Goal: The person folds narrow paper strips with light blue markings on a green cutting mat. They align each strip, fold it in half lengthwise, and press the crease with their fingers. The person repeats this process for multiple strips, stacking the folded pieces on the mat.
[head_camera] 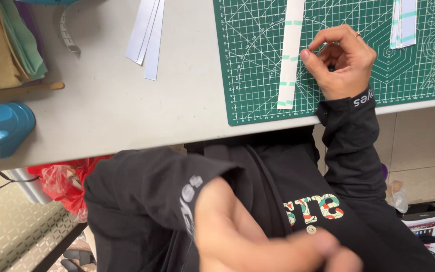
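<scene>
one right hand (341, 63) rests on the gridded green cutting mat (258, 95), thumb and forefinger pinched together, touching the edge of one long white paper strip (291, 53) with green tape marks, just left of the pinch. one left hand (263, 239), blurred, hangs below the table edge; grip cannot be told. three plain strips (148, 35) lie far left.

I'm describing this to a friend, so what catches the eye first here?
The green cutting mat at top right, with a long white paper strip lying on it. The right hand pinches at that strip's edge, while the blurred left hand hangs low in front of the black sweatshirt.
</scene>
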### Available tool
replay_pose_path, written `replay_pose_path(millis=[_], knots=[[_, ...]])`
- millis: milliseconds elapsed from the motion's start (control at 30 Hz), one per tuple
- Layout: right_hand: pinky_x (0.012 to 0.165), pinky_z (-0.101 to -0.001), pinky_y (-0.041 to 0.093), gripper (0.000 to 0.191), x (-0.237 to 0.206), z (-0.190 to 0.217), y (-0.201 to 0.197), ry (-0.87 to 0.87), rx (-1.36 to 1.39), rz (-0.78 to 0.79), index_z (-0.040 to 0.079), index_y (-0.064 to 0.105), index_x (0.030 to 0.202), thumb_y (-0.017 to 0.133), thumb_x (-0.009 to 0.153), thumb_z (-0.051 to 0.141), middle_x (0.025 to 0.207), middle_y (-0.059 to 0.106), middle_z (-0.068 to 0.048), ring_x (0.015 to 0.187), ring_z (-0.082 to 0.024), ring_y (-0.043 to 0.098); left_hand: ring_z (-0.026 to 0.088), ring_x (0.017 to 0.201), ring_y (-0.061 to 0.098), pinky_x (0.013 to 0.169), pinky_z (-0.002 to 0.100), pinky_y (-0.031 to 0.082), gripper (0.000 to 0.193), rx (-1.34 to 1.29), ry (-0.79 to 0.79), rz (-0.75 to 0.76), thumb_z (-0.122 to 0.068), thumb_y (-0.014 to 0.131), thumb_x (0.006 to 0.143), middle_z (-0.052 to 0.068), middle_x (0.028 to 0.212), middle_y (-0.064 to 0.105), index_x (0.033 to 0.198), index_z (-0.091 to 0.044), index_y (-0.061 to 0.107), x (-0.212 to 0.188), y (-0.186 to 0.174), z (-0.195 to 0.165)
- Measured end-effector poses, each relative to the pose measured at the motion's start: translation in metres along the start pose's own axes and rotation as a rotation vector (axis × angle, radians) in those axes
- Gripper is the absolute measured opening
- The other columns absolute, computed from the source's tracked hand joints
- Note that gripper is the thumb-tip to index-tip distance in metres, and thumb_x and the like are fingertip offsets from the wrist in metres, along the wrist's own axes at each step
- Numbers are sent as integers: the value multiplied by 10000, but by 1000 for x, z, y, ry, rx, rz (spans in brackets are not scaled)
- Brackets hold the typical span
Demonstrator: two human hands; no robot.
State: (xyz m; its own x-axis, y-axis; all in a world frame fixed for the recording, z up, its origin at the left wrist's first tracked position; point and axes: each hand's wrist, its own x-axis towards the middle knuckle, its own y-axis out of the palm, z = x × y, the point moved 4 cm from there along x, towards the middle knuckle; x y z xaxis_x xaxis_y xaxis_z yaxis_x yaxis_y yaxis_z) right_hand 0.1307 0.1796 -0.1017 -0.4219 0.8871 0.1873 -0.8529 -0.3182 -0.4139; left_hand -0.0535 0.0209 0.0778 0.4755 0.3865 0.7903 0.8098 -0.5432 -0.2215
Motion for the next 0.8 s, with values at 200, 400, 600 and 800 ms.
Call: replay_pose_path(millis=[200,400,600,800], knots=[[745,-261,523,119,4,18,4,-248,-253,50,-51,675,1120,723,1035,18,1099,656,-117,877,-153,642,317,1483,345,1205,579,211,835,681,-317,12,-546,635,957,139,1599,349,1579,-123,275,-40,-57,116],[695,-255,504,66,4,19,10,-143,-305,68,0,748,1083,767,1060,59,1049,677,-83,783,-116,625,326,1573,151,1209,678,-3,1077,892,-873,399,-865,526,890,123,1695,197,1636,-151,220,-94,-57,194],[670,-237,509,60,3,16,6,-131,-328,111,18,784,1106,768,1053,41,1025,690,-70,763,-119,630,310,1606,114,1194,730,-65,1115,922,-963,344,-876,547,920,100,1735,182,1674,-123,215,-105,-53,188],[748,-240,549,59,4,17,2,-181,-344,152,17,779,1100,758,1047,31,1023,702,-65,872,-141,691,294,1606,104,1165,773,-78,1121,909,-999,327,-866,574,903,77,1738,180,1674,-135,219,-102,-52,185]])
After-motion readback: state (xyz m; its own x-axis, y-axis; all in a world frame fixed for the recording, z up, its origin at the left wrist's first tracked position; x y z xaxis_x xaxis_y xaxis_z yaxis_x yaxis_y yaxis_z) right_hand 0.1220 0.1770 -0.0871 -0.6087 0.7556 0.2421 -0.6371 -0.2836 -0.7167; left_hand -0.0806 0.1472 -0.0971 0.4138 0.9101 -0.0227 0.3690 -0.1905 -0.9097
